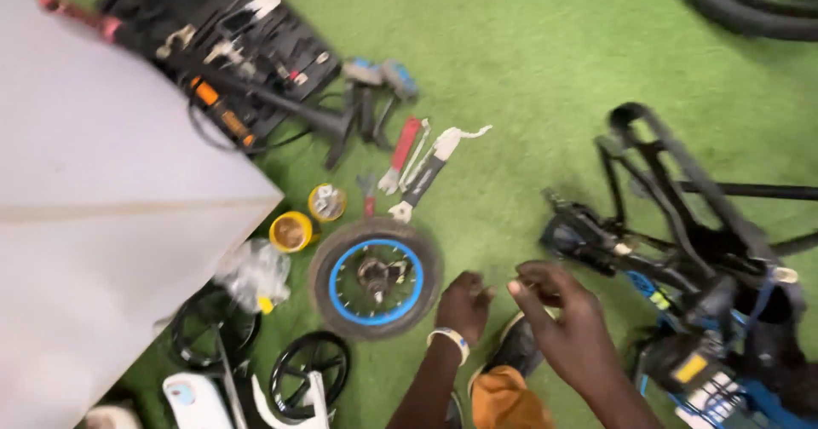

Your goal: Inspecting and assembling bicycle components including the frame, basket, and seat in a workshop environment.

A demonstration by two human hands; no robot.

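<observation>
Head view: the left hand [464, 304] and right hand [562, 314] are held close together just right of the small blue-rimmed wheel [376, 277] lying flat on the green turf floor [528, 71]. Fingertips of both are pinched together, apparently on something tiny; what it is cannot be told. A small part is best kept low over the turf. Beyond the wheel lie wrenches [417, 161], two yellow tins [307, 218] and an open tool case [230, 46]; right of the wheel, a blue bicycle frame [682, 276] crowds the hands.
</observation>
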